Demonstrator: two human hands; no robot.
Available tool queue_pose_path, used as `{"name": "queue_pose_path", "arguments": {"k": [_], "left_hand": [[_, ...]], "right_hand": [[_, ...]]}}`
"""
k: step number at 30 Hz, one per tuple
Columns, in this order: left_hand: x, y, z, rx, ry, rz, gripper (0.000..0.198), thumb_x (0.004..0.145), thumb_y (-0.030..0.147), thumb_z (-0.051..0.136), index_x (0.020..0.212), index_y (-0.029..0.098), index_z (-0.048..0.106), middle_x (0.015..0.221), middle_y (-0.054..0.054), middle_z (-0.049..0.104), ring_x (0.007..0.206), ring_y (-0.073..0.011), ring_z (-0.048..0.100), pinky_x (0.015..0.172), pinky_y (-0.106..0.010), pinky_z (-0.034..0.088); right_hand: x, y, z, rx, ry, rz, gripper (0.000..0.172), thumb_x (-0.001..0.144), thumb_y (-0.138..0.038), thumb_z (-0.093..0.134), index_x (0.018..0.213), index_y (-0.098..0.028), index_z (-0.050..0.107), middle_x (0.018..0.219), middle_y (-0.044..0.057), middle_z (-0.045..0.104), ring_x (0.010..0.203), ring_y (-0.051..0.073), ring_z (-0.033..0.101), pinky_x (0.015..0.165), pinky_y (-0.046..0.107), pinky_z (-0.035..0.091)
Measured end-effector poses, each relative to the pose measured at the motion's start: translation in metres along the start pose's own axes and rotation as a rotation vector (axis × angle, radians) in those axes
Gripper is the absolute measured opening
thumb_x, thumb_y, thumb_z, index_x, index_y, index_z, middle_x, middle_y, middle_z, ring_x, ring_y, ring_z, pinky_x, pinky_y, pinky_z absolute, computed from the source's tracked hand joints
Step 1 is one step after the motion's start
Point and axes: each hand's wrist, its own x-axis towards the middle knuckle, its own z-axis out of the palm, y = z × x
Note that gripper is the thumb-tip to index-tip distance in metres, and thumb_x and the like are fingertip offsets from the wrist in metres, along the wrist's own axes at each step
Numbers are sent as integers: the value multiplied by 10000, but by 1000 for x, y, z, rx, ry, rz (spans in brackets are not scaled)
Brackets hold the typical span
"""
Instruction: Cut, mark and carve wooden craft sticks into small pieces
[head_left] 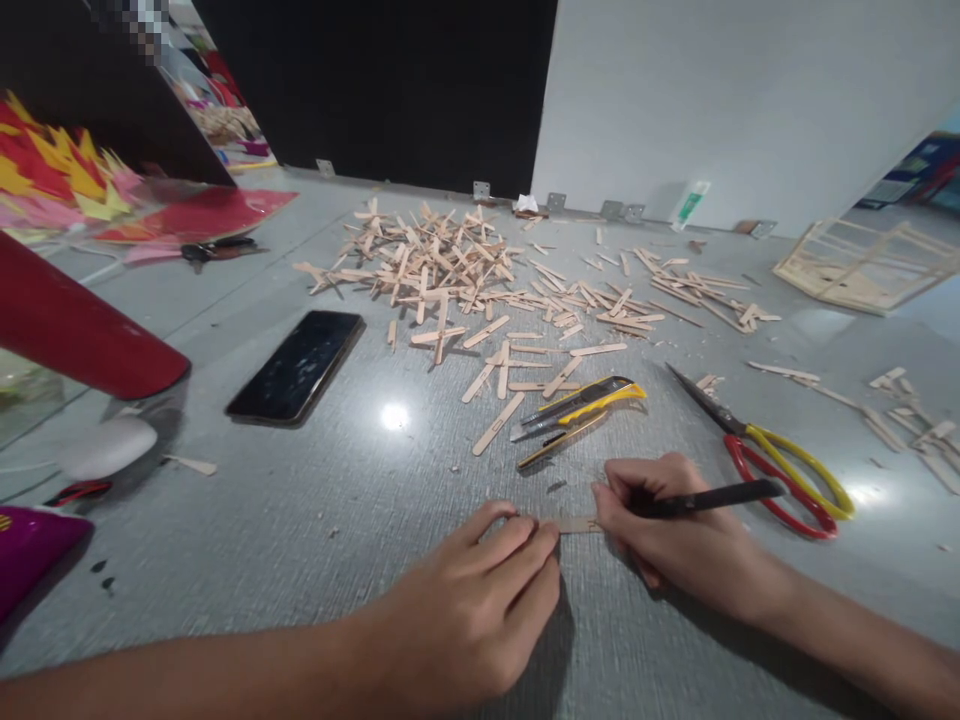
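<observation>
Both hands on grey floor (315, 520): left hand (472, 600) fingers flat, pinning stick (577, 524); right hand (675, 530) closed round pen (705, 500). Stick pile (450, 265), white wall (712, 90) beyond fingertips.

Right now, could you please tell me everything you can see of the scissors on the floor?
The scissors lie flat on the grey floor, blades closed, dark metal tips pointing up-left. One handle loop is yellow, the other red, plastic by their look. They sit just right of the right hand, whose black pen reaches their handles; contact cannot be told.

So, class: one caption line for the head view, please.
Left hand pins a wooden stick while right hand marks it with a black pen.
</observation>
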Motion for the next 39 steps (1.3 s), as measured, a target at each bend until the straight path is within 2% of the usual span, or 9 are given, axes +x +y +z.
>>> {"name": "queue_pose_path", "arguments": {"k": [4,10,18,24,29,39], "left_hand": [[2,-1,-1,25,-26,26,301,1006,21,462,1020,32,763,1034,-186,786,935,-266,725,879,-436,631],[1,-3,1,34,-24,46,256,999,42,509,1036,25,762,1076,-195,788,934,-278,729,887,-443,626],[2,-2,1,61,-6,61,249,992,48,518,1056,10,756,1077,-199,788,924,-286,729,874,-453,635],[0,-2,3,63,-7,59,237,973,35,530,1033,19,758,1062,-192,784,932,-290,723,881,-454,631],[1,-2,1,78,-13,70,259,991,37,507,1034,31,763,1052,-191,784,924,-277,721,883,-447,625],[1,-1,0,74,-14,57,267,1003,41,498,1025,34,764,1070,-196,787,942,-273,723,899,-443,615]], "right_hand": [[2,1,2,53,14,39,451,941,-342,665,566,-231,441,409,-77,479,274,63,448,279,143,316],[-1,1,5,119,25,-7,457,942,-393,704,588,-222,471,432,-74,513,303,62,472,315,148,337],[3,4,7,106,18,-30,473,989,-420,624,591,-229,455,430,-72,497,293,51,406,302,154,266],[1,7,6,69,-1,-63,495,999,-474,620,607,-235,432,423,-75,465,310,54,399,315,162,273],[2,7,4,3,5,-88,499,995,-440,612,589,-244,400,402,-92,377,311,58,376,311,167,236],[2,2,-1,-66,-31,-80,461,980,-306,615,586,-244,384,390,-92,420,307,60,401,333,174,275]]}}
